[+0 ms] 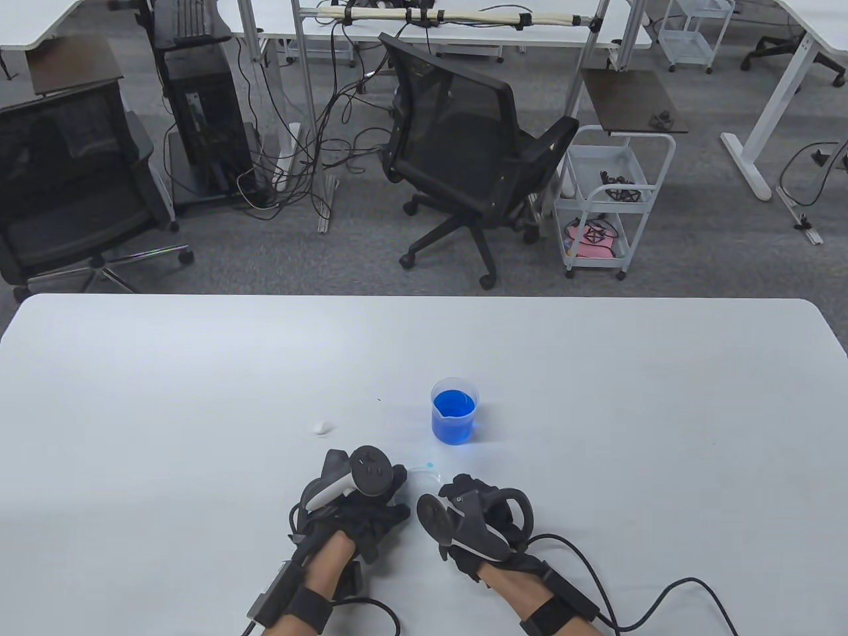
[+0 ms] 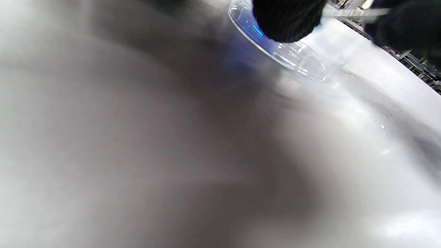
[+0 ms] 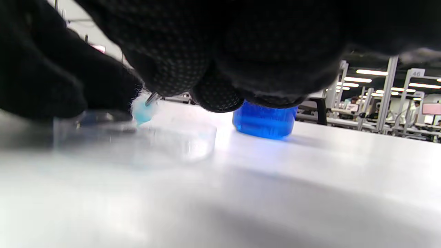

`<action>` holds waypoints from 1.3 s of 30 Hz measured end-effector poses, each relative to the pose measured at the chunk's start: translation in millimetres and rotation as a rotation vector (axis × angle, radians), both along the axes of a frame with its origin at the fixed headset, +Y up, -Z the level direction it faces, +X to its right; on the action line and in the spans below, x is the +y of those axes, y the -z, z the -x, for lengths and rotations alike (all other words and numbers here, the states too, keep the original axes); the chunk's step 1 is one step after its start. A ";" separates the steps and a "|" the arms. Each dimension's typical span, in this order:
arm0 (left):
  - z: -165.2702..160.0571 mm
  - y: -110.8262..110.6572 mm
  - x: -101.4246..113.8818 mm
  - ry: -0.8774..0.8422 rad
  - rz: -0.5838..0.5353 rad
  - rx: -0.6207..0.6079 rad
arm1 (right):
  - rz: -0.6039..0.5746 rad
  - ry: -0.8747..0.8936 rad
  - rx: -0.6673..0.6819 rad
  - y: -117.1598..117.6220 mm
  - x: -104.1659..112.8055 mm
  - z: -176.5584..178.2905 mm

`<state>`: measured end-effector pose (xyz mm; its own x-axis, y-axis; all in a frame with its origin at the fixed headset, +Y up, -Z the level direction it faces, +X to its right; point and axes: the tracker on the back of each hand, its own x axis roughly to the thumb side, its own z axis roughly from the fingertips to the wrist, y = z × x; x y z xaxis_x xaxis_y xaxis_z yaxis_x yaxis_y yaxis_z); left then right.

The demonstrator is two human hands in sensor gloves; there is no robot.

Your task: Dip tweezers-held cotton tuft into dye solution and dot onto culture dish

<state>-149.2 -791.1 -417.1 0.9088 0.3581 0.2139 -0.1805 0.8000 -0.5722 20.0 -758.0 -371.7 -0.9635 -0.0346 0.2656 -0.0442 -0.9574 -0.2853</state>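
Observation:
A clear culture dish lies on the white table between my two hands. My left hand holds its left rim; one gloved fingertip rests on the dish. My right hand pinches metal tweezers, which grip a blue-stained cotton tuft just above the dish. The tweezers also show in the left wrist view. A small beaker of blue dye stands just behind the dish, and shows in the right wrist view.
A loose white cotton tuft lies on the table to the left of the beaker. Glove cables trail off the front right edge. A black office chair and a white cart stand beyond the far table edge.

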 end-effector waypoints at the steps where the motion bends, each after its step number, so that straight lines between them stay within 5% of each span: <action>1: 0.1 0.0 0.0 0.001 0.000 0.001 | -0.013 0.015 -0.003 0.0 4.4 -0.5; 13: -0.5 -0.7 -0.4 0.002 -0.002 0.003 | 0.052 -0.072 -0.009 10.1 -14.9 5.1; 23: -0.8 -0.6 -0.4 0.004 -0.001 0.002 | -0.013 0.041 -0.042 13.9 8.9 -6.2; 33: -1.3 -0.8 -0.3 0.010 -0.003 0.004 | 0.045 -0.062 -0.022 17.4 -16.0 5.7; 39: -1.2 -0.9 -0.3 0.010 -0.003 0.004 | 0.021 -0.044 -0.033 17.4 -9.9 2.9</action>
<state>-147.9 -791.4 -416.2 0.9131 0.3487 0.2114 -0.1751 0.8034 -0.5691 17.1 -767.9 -389.1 -0.9693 -0.0717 0.2351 0.0067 -0.9639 -0.2661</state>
